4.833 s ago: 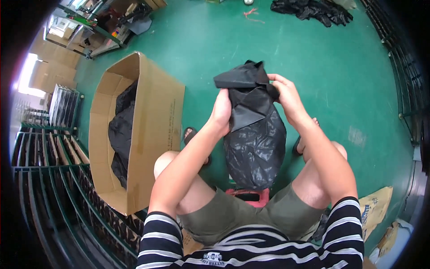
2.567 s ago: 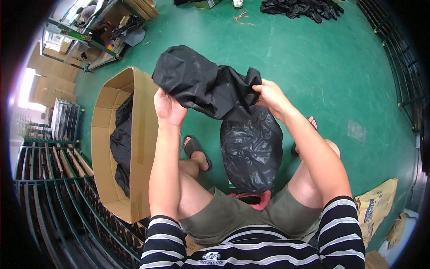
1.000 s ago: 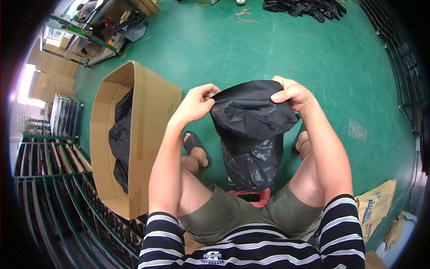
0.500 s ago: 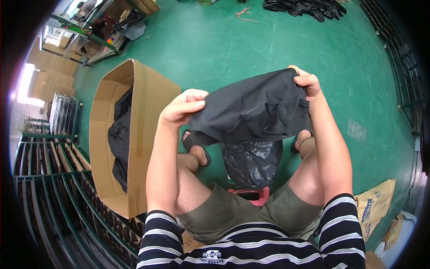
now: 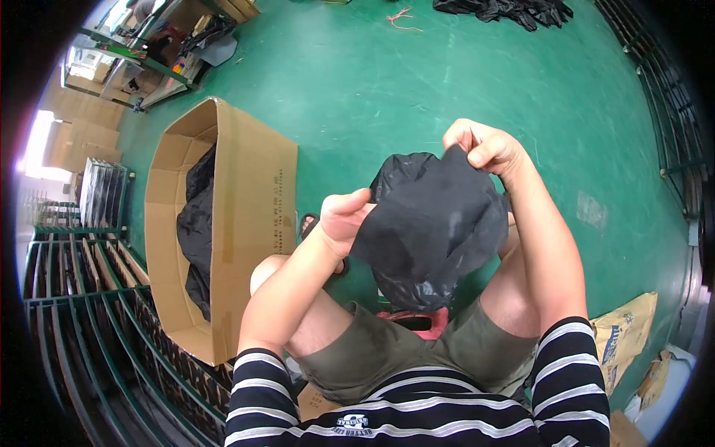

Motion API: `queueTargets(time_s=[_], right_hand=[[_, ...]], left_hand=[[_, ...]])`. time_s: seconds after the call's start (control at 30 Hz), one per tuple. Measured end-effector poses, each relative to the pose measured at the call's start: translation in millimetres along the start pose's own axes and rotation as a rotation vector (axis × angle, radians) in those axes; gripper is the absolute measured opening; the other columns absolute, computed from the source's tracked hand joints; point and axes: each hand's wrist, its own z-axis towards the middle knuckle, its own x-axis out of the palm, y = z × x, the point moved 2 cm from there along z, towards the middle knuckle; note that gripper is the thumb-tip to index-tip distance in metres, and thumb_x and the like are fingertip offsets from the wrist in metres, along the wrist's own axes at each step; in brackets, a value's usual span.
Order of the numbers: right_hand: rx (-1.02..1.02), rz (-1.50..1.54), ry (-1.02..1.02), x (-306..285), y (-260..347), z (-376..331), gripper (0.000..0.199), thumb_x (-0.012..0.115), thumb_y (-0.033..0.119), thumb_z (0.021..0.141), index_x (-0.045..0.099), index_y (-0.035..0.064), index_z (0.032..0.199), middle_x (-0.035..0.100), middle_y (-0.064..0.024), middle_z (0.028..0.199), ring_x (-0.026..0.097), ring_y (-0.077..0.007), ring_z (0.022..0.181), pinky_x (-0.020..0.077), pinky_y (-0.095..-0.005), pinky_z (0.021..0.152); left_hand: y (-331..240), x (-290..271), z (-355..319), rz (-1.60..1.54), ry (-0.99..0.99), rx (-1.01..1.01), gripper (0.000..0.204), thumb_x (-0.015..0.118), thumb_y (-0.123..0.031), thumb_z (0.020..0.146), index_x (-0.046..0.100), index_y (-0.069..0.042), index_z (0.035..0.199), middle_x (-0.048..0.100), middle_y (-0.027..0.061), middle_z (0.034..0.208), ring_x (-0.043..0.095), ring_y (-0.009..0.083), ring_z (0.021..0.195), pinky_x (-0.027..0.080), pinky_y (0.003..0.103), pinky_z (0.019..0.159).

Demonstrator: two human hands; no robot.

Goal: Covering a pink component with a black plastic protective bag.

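Observation:
Between my hands hangs a black fabric piece, bunched and drooping above my parted knees. My right hand pinches its upper edge between thumb and fingers, drawing a corner up to a point. At the cloth's left side is my left hand, thumb raised along the edge and fingers hidden behind the fabric. Below and behind the cloth, a shiny black plastic bag shows in part on the floor between my legs. A pinkish-red object lies just nearer, partly hidden by the bag and my shorts.
To my left stands a tall open cardboard box with black fabric inside. Green metal racks line the left, and another rack the right. A black pile and red string lie ahead; a paper sack is at right.
The black fabric went from stretched wide to bunched together. My left hand moved right and slightly down, the right one left, bringing them closer. My left knee shifted left.

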Motion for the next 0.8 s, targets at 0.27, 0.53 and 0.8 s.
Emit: queueTargets(time_s=[0.27,0.53,0.8], right_hand=[[0.118,0.007,0.041,-4.1,-15.4,4.9,0.058,0.083,0.035,0.072,0.064,-0.0103,0.104,0.070,-0.0105,0.081,0.066,-0.0154,0.071,0.0524,-0.0266,0.066],[0.335,0.014,0.202,9.1,-27.4,-7.5,0.048,0.084,0.011,0.067,0.063,-0.0146,0.102,0.072,-0.0156,0.093,0.068,-0.0159,0.081,0.0527,-0.0283,0.076],[0.204,0.298,0.033,59.5,-44.3,-3.3,0.062,0.071,-0.005,0.075,0.048,-0.0099,0.132,0.061,-0.0192,0.127,0.061,-0.0235,0.114,0.0475,-0.0356,0.100]], left_hand=[[-12.5,18.8,-8.6,0.211,-0.082,0.014,0.046,0.060,0.002,0.084,0.053,0.016,0.127,0.060,0.0244,0.127,0.059,0.0321,0.120,0.043,0.041,0.105],[-34.8,44.3,-6.1,0.488,-0.575,-0.055,0.029,0.060,-0.011,0.094,0.064,0.011,0.112,0.069,0.0185,0.109,0.069,0.0226,0.096,0.053,0.033,0.087],[-44.7,27.5,13.6,0.897,-0.466,-0.169,0.027,0.063,-0.020,0.095,0.068,0.002,0.111,0.071,0.0040,0.101,0.062,0.0074,0.088,0.050,0.025,0.081]])
